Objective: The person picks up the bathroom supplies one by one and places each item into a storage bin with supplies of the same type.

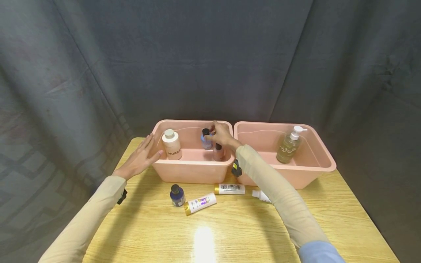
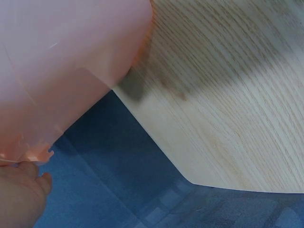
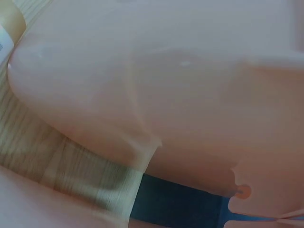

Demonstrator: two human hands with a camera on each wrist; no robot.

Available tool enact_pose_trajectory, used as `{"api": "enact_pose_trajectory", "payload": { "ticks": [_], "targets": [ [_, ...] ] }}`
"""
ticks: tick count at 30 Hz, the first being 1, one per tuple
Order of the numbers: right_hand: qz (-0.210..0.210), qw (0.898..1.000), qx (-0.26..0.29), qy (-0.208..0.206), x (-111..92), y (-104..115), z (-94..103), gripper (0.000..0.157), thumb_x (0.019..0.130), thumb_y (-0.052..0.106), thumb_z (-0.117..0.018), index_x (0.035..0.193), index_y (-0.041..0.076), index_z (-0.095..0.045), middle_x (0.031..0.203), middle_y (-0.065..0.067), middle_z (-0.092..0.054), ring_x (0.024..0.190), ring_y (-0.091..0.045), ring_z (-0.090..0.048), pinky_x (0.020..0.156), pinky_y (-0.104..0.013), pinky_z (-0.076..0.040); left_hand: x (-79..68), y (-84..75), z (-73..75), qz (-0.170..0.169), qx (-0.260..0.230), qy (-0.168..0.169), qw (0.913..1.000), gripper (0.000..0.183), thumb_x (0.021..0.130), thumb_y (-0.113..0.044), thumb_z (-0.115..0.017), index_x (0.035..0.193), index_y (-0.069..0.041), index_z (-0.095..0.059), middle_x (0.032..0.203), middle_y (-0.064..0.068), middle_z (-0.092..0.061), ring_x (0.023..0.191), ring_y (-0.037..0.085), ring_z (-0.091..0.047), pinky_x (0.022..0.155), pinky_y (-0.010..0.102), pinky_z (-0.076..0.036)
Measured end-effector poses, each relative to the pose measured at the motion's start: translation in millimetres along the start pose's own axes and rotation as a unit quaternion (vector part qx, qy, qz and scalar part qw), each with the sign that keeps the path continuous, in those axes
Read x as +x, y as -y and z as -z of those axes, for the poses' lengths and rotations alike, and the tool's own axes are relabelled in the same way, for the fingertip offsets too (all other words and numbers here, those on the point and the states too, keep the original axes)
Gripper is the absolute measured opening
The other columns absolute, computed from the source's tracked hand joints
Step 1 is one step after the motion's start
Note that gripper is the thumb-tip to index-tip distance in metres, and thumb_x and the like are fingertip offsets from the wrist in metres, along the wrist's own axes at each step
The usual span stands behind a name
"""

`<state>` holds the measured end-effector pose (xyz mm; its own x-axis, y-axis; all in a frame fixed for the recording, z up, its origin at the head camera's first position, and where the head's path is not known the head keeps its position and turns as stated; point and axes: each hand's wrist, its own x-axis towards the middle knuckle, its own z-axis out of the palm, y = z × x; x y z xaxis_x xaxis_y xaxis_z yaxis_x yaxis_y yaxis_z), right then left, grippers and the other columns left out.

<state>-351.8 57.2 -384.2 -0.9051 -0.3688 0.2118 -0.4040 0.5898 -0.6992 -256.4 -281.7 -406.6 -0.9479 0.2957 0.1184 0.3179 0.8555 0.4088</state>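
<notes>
My left hand, fingers straight, rests on the left end of the left pink bin. A white bottle with a pale cap stands inside, close to that hand. Over the bin's right part, my right hand pinches a small clear blue bottle near its black cap. Below that hand stands a pinkish bottle with a dark cap, partly covered by the hand. In the left wrist view, the bin's outer wall fills the upper left.
The right pink bin adjoins the left one and holds a green pump bottle. In front lie a dark blue bottle, two gold-capped tubes and a white-capped container, partly behind the right sleeve. A dark curtain hangs behind.
</notes>
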Motion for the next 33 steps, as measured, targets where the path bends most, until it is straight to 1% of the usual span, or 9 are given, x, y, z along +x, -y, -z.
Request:
{"api": "enact_pose_trajectory", "payload": {
  "ticks": [3, 5, 9, 14, 21, 29, 33],
  "targets": [
    [0.007, 1.0, 0.011, -0.006, 0, -2, -0.6, 0.034, 0.087, 0.008, -0.075, 0.111, -0.006, -0.055, 0.109, -0.019, -0.064, 0.102, -0.031, -0.067, 0.085, -0.035, -0.055, 0.6, -0.4, -0.1, -0.003, 0.001, -0.001, 1.0, 0.084, 0.1, -0.057, -0.042, 0.159, -0.005, -0.011, 0.165, 0.009, 0.004, 0.15, 0.035, -0.001, 0.115, 0.062, -0.012],
    [0.012, 1.0, 0.006, -0.015, 0, -2, -0.9, 0.033, 0.087, 0.007, -0.074, 0.111, -0.007, -0.056, 0.108, -0.02, -0.065, 0.1, -0.031, -0.068, 0.084, -0.035, -0.055, 0.7, -0.7, -0.2, -0.003, 0.001, -0.001, 1.0, 0.083, 0.101, -0.055, -0.043, 0.158, -0.005, -0.011, 0.165, 0.009, 0.004, 0.15, 0.035, -0.001, 0.115, 0.062, -0.012],
    [0.017, 1.0, 0.002, -0.018, 0, -2, -0.4, 0.031, 0.087, 0.005, -0.072, 0.111, -0.006, -0.056, 0.107, -0.019, -0.066, 0.1, -0.031, -0.068, 0.084, -0.036, -0.055, 0.3, -1.3, 0.0, 0.0, 0.0, 0.003, 1.0, 0.082, 0.101, -0.053, -0.044, 0.159, -0.005, -0.01, 0.165, 0.008, 0.004, 0.15, 0.036, -0.001, 0.114, 0.064, -0.013],
    [0.02, 1.0, 0.002, -0.012, -1, 2, 2.8, 0.03, 0.089, 0.006, -0.07, 0.113, -0.003, -0.056, 0.108, -0.017, -0.066, 0.102, -0.031, -0.066, 0.085, -0.036, -0.054, -0.1, -0.7, 0.6, 0.003, 0.0, 0.005, 1.0, 0.083, 0.101, -0.055, -0.043, 0.159, -0.006, -0.009, 0.165, 0.007, 0.006, 0.149, 0.037, -0.001, 0.113, 0.064, -0.013],
    [0.029, 0.999, 0.013, -0.005, -1, 7, 6.9, 0.03, 0.089, 0.006, -0.069, 0.115, -0.003, -0.055, 0.111, -0.019, -0.065, 0.102, -0.031, -0.066, 0.088, -0.035, -0.053, 0.1, 0.5, 1.2, -0.001, -0.004, 0.001, 1.0, 0.08, 0.102, -0.049, -0.046, 0.159, -0.006, -0.01, 0.165, 0.007, 0.005, 0.149, 0.038, -0.001, 0.113, 0.064, -0.013],
    [0.023, 1.0, 0.005, 0.008, -2, 9, 8.0, 0.033, 0.09, 0.011, -0.07, 0.116, -0.003, -0.056, 0.109, -0.017, -0.065, 0.102, -0.029, -0.066, 0.085, -0.035, -0.053, 0.9, 1.4, 1.2, 0.0, 0.0, 0.002, 1.0, 0.084, 0.101, -0.057, -0.042, 0.159, -0.006, -0.009, 0.165, 0.008, 0.006, 0.149, 0.04, -0.002, 0.113, 0.065, -0.012],
    [0.023, 1.0, 0.008, 0.012, -2, 9, 8.3, 0.035, 0.09, 0.013, -0.07, 0.118, -0.003, -0.056, 0.111, -0.017, -0.065, 0.103, -0.03, -0.066, 0.085, -0.036, -0.053, 1.1, 1.2, 1.0, 0.0, -0.001, 0.001, 1.0, 0.083, 0.101, -0.055, -0.043, 0.158, -0.005, -0.009, 0.165, 0.009, 0.006, 0.148, 0.041, -0.003, 0.113, 0.065, -0.012]
  ]
}}
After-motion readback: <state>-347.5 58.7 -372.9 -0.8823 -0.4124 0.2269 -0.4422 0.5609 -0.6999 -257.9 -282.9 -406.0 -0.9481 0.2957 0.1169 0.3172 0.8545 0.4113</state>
